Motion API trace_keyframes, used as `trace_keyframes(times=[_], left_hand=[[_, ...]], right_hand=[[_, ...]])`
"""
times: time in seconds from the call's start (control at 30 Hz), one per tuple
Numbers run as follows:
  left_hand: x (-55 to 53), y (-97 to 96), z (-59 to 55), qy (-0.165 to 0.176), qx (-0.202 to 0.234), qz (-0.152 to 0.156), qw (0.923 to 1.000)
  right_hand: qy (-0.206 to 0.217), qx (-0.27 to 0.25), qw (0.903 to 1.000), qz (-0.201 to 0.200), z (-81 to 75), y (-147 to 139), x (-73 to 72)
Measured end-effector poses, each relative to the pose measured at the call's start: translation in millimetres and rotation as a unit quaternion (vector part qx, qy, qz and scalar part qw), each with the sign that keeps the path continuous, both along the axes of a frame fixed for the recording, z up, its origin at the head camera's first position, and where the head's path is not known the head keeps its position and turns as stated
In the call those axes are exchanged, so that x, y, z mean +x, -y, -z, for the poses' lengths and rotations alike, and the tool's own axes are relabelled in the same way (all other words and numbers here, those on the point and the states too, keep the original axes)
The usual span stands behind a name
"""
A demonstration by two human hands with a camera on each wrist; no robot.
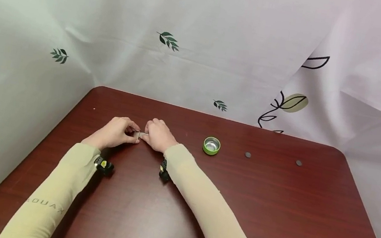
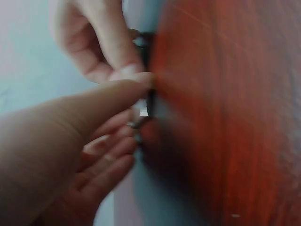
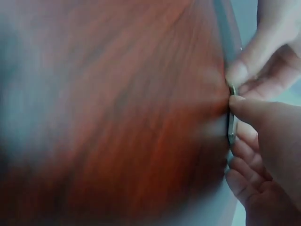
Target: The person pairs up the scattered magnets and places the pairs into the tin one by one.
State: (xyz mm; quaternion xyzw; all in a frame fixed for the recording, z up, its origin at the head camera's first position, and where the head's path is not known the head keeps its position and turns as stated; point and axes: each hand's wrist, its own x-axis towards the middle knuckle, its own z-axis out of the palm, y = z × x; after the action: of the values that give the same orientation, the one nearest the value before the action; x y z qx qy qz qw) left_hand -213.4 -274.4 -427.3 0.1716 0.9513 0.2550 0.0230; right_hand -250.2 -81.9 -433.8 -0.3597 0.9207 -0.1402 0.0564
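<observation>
Both hands meet over the left part of the table. Between them is a small, thin, flat greyish piece [image 1: 139, 134], seen edge-on with a metallic look in the right wrist view; its exact kind cannot be told. My left hand [image 1: 117, 132] pinches one end between thumb and fingers. From the other side, my right hand [image 1: 158, 135] grips it, thumb close to the left thumb. In the left wrist view, the left hand [image 2: 89, 122] covers most of the piece. A slim edge [image 3: 232, 127] shows beside the right hand [image 3: 273, 136] in the right wrist view.
A small round bowl [image 1: 210, 152] with a green outside and shiny metal inside stands right of the hands. Farther right, two small grey discs [image 1: 247, 155] lie apart on the reddish-brown table [image 1: 272, 215]. Pale fabric [image 1: 198, 70] with leaf prints hangs behind and beside it.
</observation>
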Motion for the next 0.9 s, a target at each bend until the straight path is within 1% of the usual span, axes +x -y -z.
trace_keyframes(times=[0.07, 0.17, 0.33, 0.43, 0.57, 0.67, 0.77, 0.9], left_hand=[[2.0, -1.0, -1.2, 0.006, 0.000, 0.009, 0.9999], [5.7, -3.4, -1.3, 0.006, -0.001, 0.015, 0.9999], [10.2, -12.7, -0.5, -0.009, -0.007, 0.029, 0.9995], [10.8, -20.1, -2.9, -0.019, -0.021, 0.040, 0.9988], [6.4, -27.1, -8.5, -0.026, -0.048, 0.058, 0.9968], [3.7, -29.0, -10.5, -0.022, -0.062, 0.063, 0.9958], [4.9, -30.9, -10.8, -0.010, -0.061, 0.065, 0.9959], [7.0, -34.1, -12.8, -0.007, -0.060, 0.076, 0.9953]], right_hand=[[0.008, -0.003, 0.9999, -0.008, -1.3, -5, -1.4], [0.025, -0.007, 0.9995, -0.019, -5.0, -12, -1.2], [0.061, -0.031, 0.9970, -0.036, -9.6, -16, 2.7], [0.061, -0.037, 0.9964, -0.045, -8.6, -17, 1.6], [0.061, -0.028, 0.9957, -0.063, -10.7, -21, -1.8], [0.062, -0.018, 0.9937, -0.091, -15.5, -26, -1.7], [0.070, -0.002, 0.9913, -0.111, -19.4, -34, -0.5], [0.080, 0.023, 0.9885, -0.126, -25.0, -40, 1.2]])
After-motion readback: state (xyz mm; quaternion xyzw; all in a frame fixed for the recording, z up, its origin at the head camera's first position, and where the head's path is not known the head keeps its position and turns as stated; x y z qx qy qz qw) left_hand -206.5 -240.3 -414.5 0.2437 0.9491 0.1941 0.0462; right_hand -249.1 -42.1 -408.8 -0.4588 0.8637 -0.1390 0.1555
